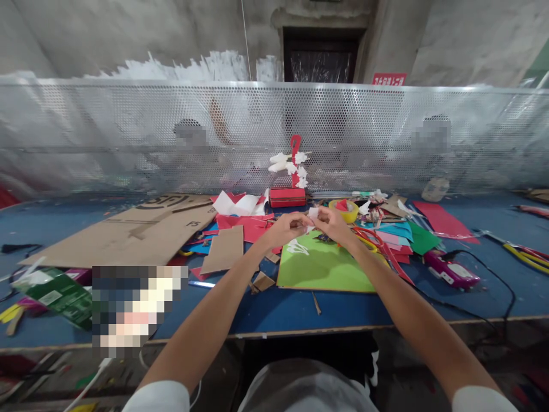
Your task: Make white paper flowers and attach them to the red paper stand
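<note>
Both my hands meet over the far edge of a lime-green sheet [330,269]. My left hand [288,228] has its fingers pinched on a small piece of white paper [313,213]. My right hand [333,224] pinches the same paper from the other side. White cut-out paper shapes [297,247] lie on the green sheet below my left hand. Behind my hands stands a red box [287,197] with an upright red strip [295,146] bearing white paper flowers [301,171]. A yellow tape roll [346,213] lies just beyond my right hand.
Brown cardboard [128,229] covers the table's left side. Red paper scraps [246,226] lie left of my hands. Coloured sheets [422,237], a purple tool with a cord [450,269] and yellow-handled pliers [523,254] are on the right. A perforated metal screen [240,137] borders the table's back.
</note>
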Demonstrator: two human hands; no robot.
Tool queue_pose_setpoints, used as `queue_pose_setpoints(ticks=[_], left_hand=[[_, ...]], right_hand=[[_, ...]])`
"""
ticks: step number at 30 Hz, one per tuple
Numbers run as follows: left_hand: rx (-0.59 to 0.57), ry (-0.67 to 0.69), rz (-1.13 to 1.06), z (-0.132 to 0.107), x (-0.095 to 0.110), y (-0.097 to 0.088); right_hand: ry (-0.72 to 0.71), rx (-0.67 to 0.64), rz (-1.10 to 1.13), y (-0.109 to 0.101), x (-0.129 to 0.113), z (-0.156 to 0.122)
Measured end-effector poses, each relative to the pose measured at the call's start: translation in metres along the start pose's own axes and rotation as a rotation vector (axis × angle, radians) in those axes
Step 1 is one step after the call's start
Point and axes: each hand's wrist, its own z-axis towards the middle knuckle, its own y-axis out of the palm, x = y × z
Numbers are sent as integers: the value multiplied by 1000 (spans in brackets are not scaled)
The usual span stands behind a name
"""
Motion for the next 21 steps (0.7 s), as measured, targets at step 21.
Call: queue_pose_setpoints(ticks=[21], left_hand=[[115,28,67,3,0,4]], right_hand=[[46,-42,27,2,-2,-1]])
